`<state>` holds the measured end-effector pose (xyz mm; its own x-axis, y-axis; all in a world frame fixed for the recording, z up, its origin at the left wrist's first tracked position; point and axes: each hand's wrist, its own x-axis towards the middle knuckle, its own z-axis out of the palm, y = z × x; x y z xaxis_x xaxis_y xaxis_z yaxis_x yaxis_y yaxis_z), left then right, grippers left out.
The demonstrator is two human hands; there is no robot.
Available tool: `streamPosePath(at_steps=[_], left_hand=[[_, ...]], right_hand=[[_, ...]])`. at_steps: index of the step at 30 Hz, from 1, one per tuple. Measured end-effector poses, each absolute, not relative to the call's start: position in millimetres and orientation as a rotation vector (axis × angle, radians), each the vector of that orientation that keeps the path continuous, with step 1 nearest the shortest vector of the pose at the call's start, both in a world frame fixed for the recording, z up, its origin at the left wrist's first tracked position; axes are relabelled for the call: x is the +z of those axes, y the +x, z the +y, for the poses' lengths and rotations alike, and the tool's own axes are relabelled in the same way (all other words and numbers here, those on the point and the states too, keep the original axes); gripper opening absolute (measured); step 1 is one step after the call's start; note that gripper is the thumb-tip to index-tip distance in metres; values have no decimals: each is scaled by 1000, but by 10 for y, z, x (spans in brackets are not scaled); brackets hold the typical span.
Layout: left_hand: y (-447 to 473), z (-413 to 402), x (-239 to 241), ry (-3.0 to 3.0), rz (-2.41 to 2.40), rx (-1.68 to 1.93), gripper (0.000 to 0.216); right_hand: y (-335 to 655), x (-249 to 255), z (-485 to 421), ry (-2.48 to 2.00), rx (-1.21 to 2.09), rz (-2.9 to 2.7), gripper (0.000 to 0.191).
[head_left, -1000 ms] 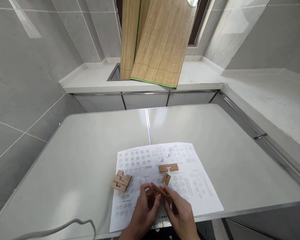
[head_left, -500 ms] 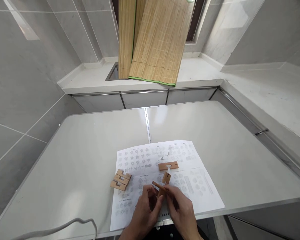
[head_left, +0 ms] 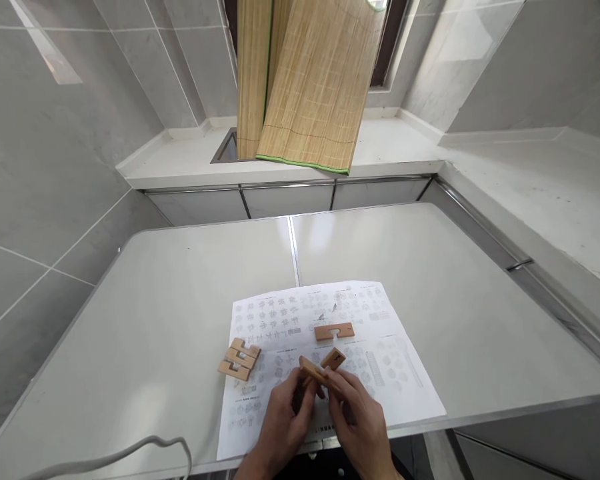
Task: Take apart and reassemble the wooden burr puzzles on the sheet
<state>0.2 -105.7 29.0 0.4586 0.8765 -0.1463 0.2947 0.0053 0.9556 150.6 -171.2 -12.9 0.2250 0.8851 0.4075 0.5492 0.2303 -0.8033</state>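
Observation:
Close to the table's front edge, both my hands grip notched wooden puzzle pieces (head_left: 310, 368) above the printed sheet (head_left: 405, 393). My left hand (head_left: 284, 420) is closed on the left side of the pieces, fingers curled. From the right, my right hand (head_left: 361, 419) pinches them between thumb and fingers. One piece with a dark mark on its end (head_left: 335, 359) sticks out beyond the fingers; how it joins the others is hidden. Beyond the hands, a single notched wooden piece (head_left: 321, 333) lies flat on the sheet.
Several notched wooden pieces (head_left: 233, 367) lie side by side at the sheet's left edge. A grey cable (head_left: 125, 451) curves over the front left of the white table (head_left: 180, 287). A bamboo mat (head_left: 315, 100) hangs over the counter (head_left: 400, 143) behind.
The held pieces have turned in my fingers: the long one shows more of its face, and the marked one leans further right. My hands have shifted slightly left.

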Motion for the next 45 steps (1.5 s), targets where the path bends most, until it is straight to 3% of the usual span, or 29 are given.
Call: streamPosePath(at_steps=[3,7,11,20,26,35,40,45], left_hand=[[-3,-1053,289,1464,1091,692,28],[-6,-1061,271,1413,1109,759,29],[-1,-1079,269,1413,1091,772,27],[-28,-1114,270,1464,1028,786,24],[-54,-1146,223,1596,1082,757,25],[-13,-1136,215,1754,1103,698,24],[-17,-1144,178,1781,1113,664,21],[-11,-1143,174,1772,1114,652,21]], right_hand=[[1530,-105,-1736,-1500,431,-1331,43],[1762,13,-1579,-1616,335,-1422,25],[2090,131,-1232,-1710,270,-1641,34],[2339,194,-913,-1808,556,-1884,11],[2350,405,-1171,-1974,616,-1602,28],[1768,862,-1727,-1363,1403,-770,55],[1492,831,-1791,-1284,1430,-525,71],[1414,697,-1775,-1247,1443,-466,73]])
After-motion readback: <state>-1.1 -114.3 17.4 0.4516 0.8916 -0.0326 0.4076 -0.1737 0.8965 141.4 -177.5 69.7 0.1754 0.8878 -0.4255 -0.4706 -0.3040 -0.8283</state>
